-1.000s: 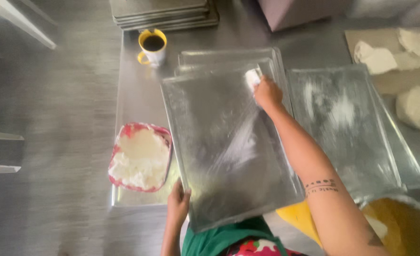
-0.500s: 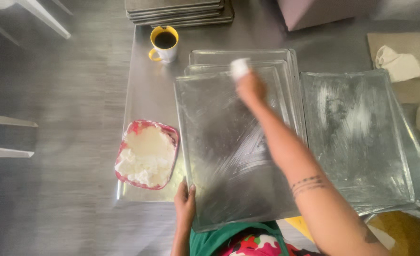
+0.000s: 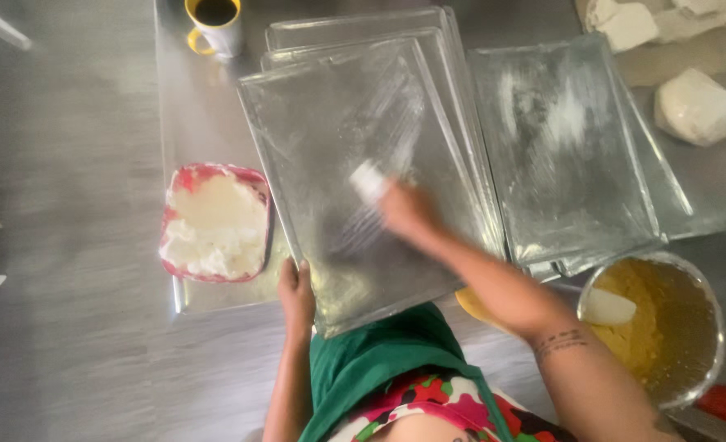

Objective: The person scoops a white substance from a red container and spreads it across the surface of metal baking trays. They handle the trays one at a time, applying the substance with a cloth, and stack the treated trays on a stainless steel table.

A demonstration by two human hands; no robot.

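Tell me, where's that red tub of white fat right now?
In the head view, the red tub sits on the metal table, left of the top baking tray and just above the left hand.

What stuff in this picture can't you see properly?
- Right hand, head view: motion blur hides the fingers, so the small white piece it rubs on the top metal tray stays unclear.
- Trays under the top one: covered, only their edges show.
- Yellow mug: cut off by the top edge.
- Metal bowl of yellow mixture: partly hidden behind the right forearm.
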